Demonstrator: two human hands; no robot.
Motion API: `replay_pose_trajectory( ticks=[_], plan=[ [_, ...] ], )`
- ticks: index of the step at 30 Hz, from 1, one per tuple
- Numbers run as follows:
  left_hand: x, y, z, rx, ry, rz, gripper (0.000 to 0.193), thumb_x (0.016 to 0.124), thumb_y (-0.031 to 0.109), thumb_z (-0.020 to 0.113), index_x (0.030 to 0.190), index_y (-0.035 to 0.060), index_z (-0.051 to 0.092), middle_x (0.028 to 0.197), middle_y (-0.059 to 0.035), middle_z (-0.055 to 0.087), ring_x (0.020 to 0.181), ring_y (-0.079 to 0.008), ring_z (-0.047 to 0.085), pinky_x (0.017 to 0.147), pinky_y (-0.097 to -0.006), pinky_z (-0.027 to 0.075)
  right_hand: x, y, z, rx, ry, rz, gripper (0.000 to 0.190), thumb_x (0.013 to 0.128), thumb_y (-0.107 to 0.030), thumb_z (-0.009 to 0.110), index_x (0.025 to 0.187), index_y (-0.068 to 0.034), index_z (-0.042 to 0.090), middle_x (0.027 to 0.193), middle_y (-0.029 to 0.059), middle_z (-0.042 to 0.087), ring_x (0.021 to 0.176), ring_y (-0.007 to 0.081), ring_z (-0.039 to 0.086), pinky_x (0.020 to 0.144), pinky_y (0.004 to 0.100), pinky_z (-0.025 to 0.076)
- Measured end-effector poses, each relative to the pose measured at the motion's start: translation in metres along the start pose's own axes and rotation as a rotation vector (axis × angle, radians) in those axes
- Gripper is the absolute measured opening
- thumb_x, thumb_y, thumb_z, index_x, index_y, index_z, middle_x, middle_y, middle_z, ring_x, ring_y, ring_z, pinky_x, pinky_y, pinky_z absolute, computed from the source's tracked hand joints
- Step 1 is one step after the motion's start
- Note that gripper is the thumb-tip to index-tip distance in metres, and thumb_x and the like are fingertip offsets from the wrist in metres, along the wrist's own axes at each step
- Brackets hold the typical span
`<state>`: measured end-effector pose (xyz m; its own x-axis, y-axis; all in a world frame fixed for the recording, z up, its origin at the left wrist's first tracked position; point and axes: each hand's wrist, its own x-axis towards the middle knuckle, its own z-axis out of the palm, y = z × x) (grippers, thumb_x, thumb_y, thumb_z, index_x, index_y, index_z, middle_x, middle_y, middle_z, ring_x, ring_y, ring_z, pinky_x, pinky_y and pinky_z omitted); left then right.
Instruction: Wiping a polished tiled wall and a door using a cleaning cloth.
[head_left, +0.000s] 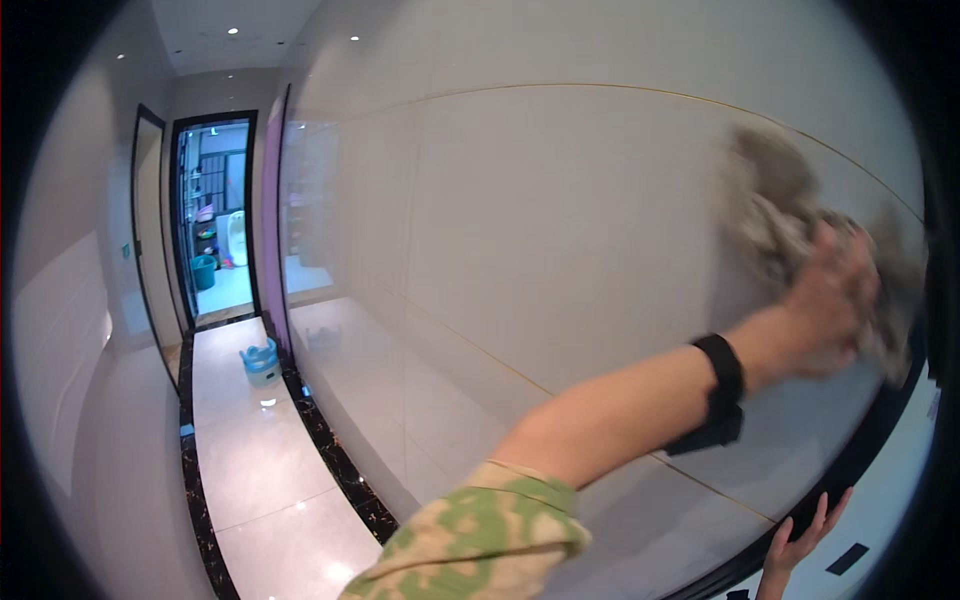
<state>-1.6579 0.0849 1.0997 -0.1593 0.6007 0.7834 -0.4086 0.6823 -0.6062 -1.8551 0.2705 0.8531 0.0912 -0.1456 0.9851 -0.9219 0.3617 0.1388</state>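
My left hand (825, 307) grips a crumpled grey-beige cloth (772, 180), pressed up against a glossy light-grey wall panel (540, 210) with thin gold lines. Both hand and cloth are blurred. A black strap (724, 382) circles the left wrist, and the sleeve above has a green and tan camouflage pattern. Low at the right edge, my right hand (795, 547) holds nothing, its fingers spread beside the black frame (840, 472) that borders the wall. Whether it touches that frame I cannot tell.
Leftward runs a corridor with a pale tiled floor (255, 465) and black marbled borders (337, 457). A blue and white plastic container (261, 364) stands on it. Beyond a black-framed doorway (251, 210) is a teal bucket (203, 271). A white surface (892, 502) lies at lower right.
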Motion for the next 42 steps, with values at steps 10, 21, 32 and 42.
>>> replay_pose_trajectory(
  ticks=[10, 21, 32, 42],
  plan=[
    [-0.033, -0.084, -0.029, -0.577, 0.110, -0.113, 0.042, 0.089, 0.029, 0.054, 0.127, 0.0127, 0.054, 0.135, -0.0106, 0.048, 0.130, -0.0378, 0.036, 0.109, -0.0474, 0.030, 0.077, -0.043, -0.013, -0.044, 0.107, 0.001, 0.044, 0.094, -0.012, 0.046, 0.137, -0.002, 0.042, 0.152, 0.0201, 0.026, 0.140, 0.0374, 0.026, 0.114, 0.0497, 0.020],
    [-0.223, -0.463, -0.210, 0.444, 0.166, -0.429, 0.043, 0.088, 0.036, 0.056, 0.119, 0.0061, 0.058, 0.114, -0.0196, 0.060, 0.103, -0.0405, 0.057, 0.089, -0.0469, 0.046, 0.220, -0.154, 0.034, -0.266, 0.040, -0.009, 0.058, 0.089, -0.023, 0.051, 0.144, -0.012, 0.038, 0.155, 0.0123, 0.024, 0.144, 0.0317, 0.019, 0.114, 0.0523, 0.011],
    [-0.292, -0.462, -0.260, 0.481, -0.187, -1.815, 0.058, 0.086, 0.047, 0.045, 0.128, 0.0083, 0.056, 0.137, -0.0143, 0.050, 0.127, -0.0352, 0.045, 0.103, -0.0516, 0.034, 0.215, -0.167, 0.039, -0.253, -0.046, -0.122, 0.059, 0.084, -0.036, 0.058, 0.137, -0.013, 0.047, 0.152, 0.0124, 0.031, 0.140, 0.0373, 0.025, 0.109, 0.0568, 0.020],
    [-0.001, -0.438, -0.117, 0.627, -0.209, -0.942, 0.050, 0.084, 0.055, 0.050, 0.115, 0.0159, 0.058, 0.119, -0.0078, 0.056, 0.117, -0.0285, 0.049, 0.097, -0.0563, 0.035, 0.243, -0.193, 0.026, -0.070, -0.009, -0.433, 0.039, 0.070, -0.018, 0.070, 0.107, -0.010, 0.062, 0.129, 0.0132, 0.054, 0.120, 0.0348, 0.048, 0.099, 0.0491, 0.036]
  ],
)
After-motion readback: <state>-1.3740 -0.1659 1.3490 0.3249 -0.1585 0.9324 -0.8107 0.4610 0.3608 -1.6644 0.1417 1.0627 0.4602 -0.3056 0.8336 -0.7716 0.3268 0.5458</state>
